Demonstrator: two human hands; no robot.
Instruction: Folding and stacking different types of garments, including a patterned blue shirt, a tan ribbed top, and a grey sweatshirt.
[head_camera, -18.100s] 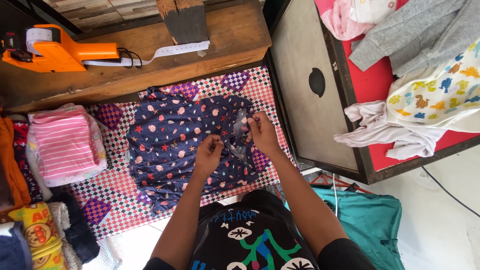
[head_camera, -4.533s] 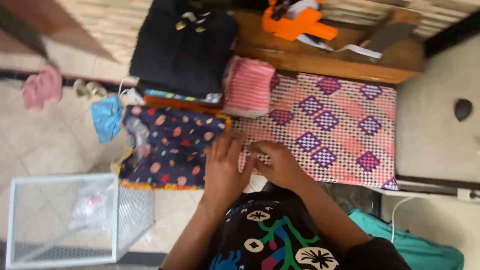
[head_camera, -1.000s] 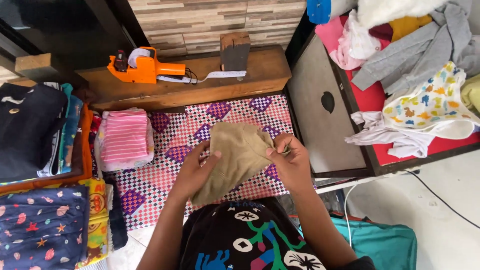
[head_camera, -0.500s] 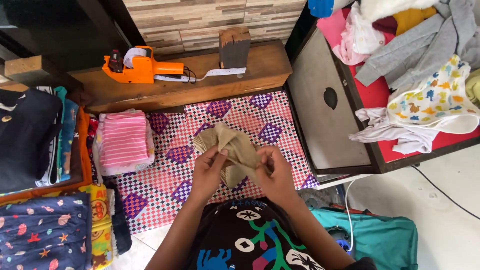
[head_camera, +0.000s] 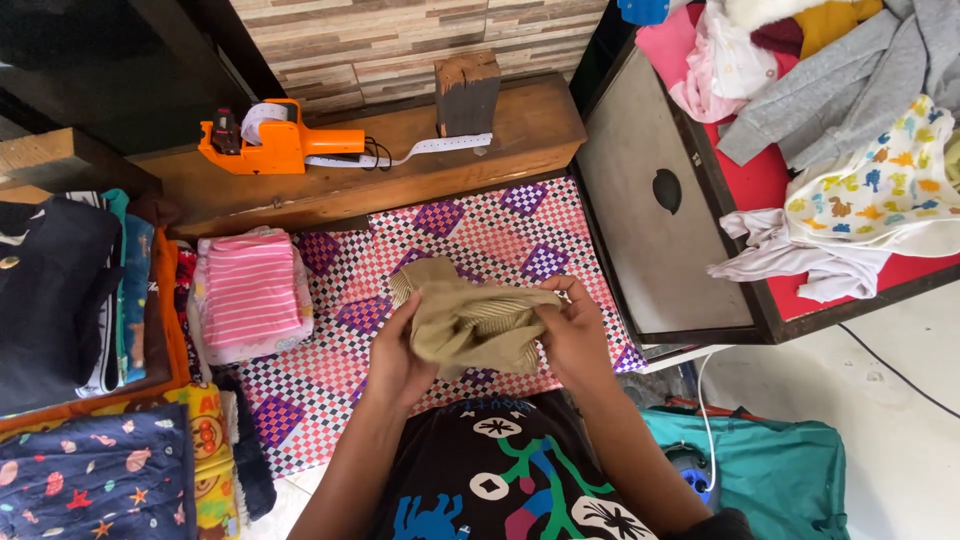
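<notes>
Your left hand (head_camera: 395, 355) hides its fingers behind the crumpled tan garment (head_camera: 470, 325). The navy patterned cloth (head_camera: 95, 475) is cut off at the bottom-left edge.

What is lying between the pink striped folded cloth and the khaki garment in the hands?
Only bare checked mat lies between the pink striped cloth and the khaki garment, as the head view shows.

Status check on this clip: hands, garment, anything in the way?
Left hand and right hand both gripping the tan garment, bunched above the checkered mat. Pink striped bundle lies to the left, apart. Nothing blocking.
</notes>
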